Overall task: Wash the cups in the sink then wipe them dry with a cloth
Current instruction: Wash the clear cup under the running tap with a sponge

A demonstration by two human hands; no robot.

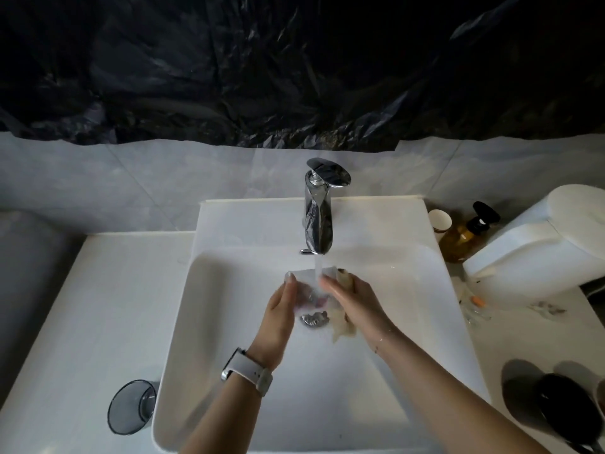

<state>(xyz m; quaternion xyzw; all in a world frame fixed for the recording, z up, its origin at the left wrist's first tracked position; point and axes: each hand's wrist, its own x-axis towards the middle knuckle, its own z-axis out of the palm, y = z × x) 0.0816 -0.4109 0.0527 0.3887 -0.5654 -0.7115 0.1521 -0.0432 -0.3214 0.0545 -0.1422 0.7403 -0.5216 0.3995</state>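
Black crinkled plastic sheeting [294, 67] covers the upper wall, above a band of pale grey tiles [98, 181]. Below it a white bench [98, 306] carries a white square sink [209, 322], set in the middle. At the far right stands a large white toilet tank [537, 244], with litter scattered on the bench in front of it.

A chrome tap [317, 211] rises at the back of the sink and pours a stream of water [317, 273] straight down. Under that stream, over the drain [313, 319], the person holds a clear cup [309, 283] between both hands.

The left hand [278, 319], with a pale-strapped watch [247, 371] on its wrist, grips the cup's left side; its fingers [289, 283] lie close together and curl up along the wall of the cup.

The right hand [357, 303] is on the cup's right side, its fingers [330, 286] pressed together against the cup. It also holds a wet, beige cloth [342, 326], which bunches out above and below the palm. Whether the thumb is inside the cup I cannot tell.

On the bench at the lower left, just beside the sink's corner, stands a smoky grey tumbler [132, 406], upright. At the lower right edge lies a dark, glossy cup [563, 411], partly cut off. Behind the sink's right corner stand an amber pump bottle [465, 234] with a black head and, just beside it, a small paper cup [440, 221].
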